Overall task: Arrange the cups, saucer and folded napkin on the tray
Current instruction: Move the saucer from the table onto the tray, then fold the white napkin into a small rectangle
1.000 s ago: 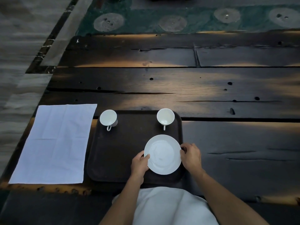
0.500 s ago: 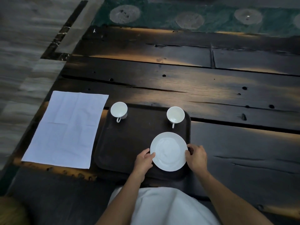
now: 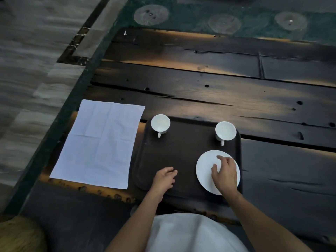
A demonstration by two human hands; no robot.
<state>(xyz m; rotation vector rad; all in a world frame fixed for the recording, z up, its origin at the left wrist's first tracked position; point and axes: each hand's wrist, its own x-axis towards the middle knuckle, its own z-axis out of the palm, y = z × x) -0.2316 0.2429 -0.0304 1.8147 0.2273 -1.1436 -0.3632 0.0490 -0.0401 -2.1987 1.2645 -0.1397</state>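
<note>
1. Nearest of all, a white cloth [image 3: 190,235] covers the person's lap, with both bare forearms reaching out over it toward the table.
2. The left hand [image 3: 164,179] hangs over the near middle of the dark rectangular tray [image 3: 174,151], fingers loosely curled, clasping nothing; whether it touches the tray I cannot tell.
3. The right hand [image 3: 225,174] lies over the round white saucer [image 3: 204,170], fingers spread and slack on its face, not gripping the rim.
4. The saucer sits flat in the tray's near right corner, its right edge close against the tray's raised rim.
5. To the left, off the tray, the white creased napkin [image 3: 99,144] lies spread flat on the dark plank table [image 3: 236,99], its right edge just beside the tray's left side.
6. Farther on, the right white teacup [image 3: 225,131] stands upright in the tray's far right corner, handle pointing near.
7. The left white teacup [image 3: 160,123] stands upright in the far left corner, handle also pointing near, well apart from the other.
8. Beyond the table lies a green patterned rug [image 3: 236,17], and a pale wood-grain floor [image 3: 36,42] on the left.
</note>
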